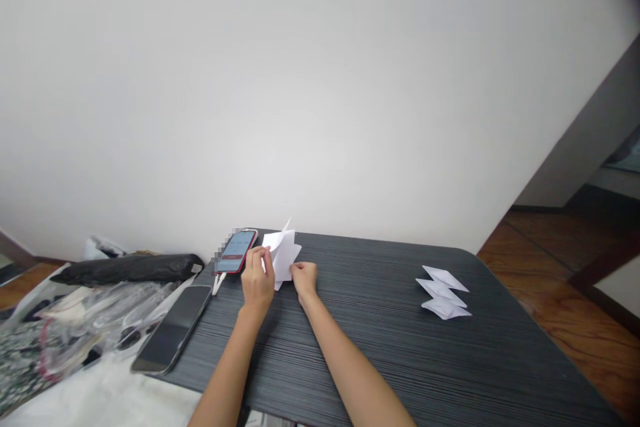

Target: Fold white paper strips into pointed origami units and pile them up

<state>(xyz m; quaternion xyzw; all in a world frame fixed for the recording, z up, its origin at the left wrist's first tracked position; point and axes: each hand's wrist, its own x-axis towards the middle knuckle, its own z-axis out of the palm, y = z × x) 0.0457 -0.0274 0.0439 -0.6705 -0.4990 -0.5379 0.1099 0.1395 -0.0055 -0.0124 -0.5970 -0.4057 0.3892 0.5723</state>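
Observation:
A piece of folded white paper [285, 252] is held up over the dark table between my two hands, with several flaps and points standing out from it. My left hand [259, 280] pinches its left side between thumb and fingers. On the lower right, the fingertips of my right hand [304, 278] are closed on the paper's edge. Three folded white paper pieces [443, 293] lie in an overlapping row on the right part of the table.
A lit phone [237, 252] with a white cable [219, 282] lies left of my hands. Nearer the front left edge of the dark table [360, 320] is a dark-screened phone [173, 330]. Plastic bags [120, 307] and a long black bundle [130, 270] are heaped beyond. A white wall [310, 93] rises behind.

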